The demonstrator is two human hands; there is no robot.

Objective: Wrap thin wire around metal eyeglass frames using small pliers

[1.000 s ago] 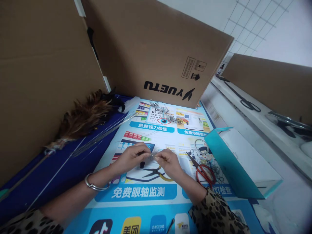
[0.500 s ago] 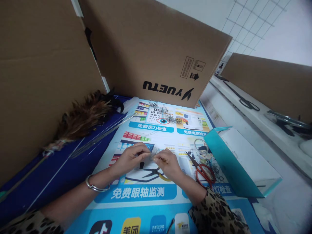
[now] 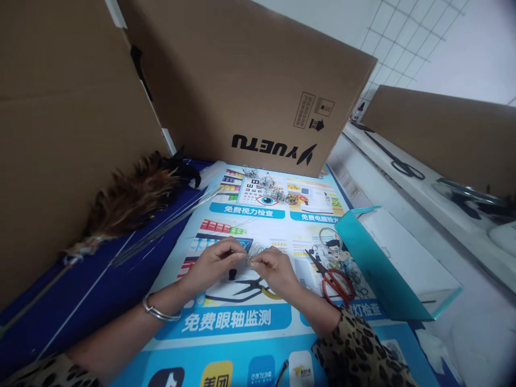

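Note:
My left hand [image 3: 213, 263] and my right hand [image 3: 276, 270] meet at the middle of a printed blue poster [image 3: 242, 317]. Both pinch a small shiny wire piece [image 3: 253, 255] held between their fingertips; what it is exactly is too small to tell. Black pliers with yellow grips [image 3: 252, 286] lie on the poster just under my hands. A silver bangle [image 3: 158, 312] sits on my left wrist.
Red-handled scissors [image 3: 336, 282] lie right of my hands, beside a teal folder [image 3: 374, 274]. Several small wire ornaments [image 3: 270, 191] sit at the poster's far end. Brown feathers [image 3: 133, 199] and thin wires [image 3: 161, 231] lie left. Cardboard boxes [image 3: 250, 86] wall the back and left.
My hands have stayed pinched together on the small piece. The view has shifted slightly, nothing else has moved.

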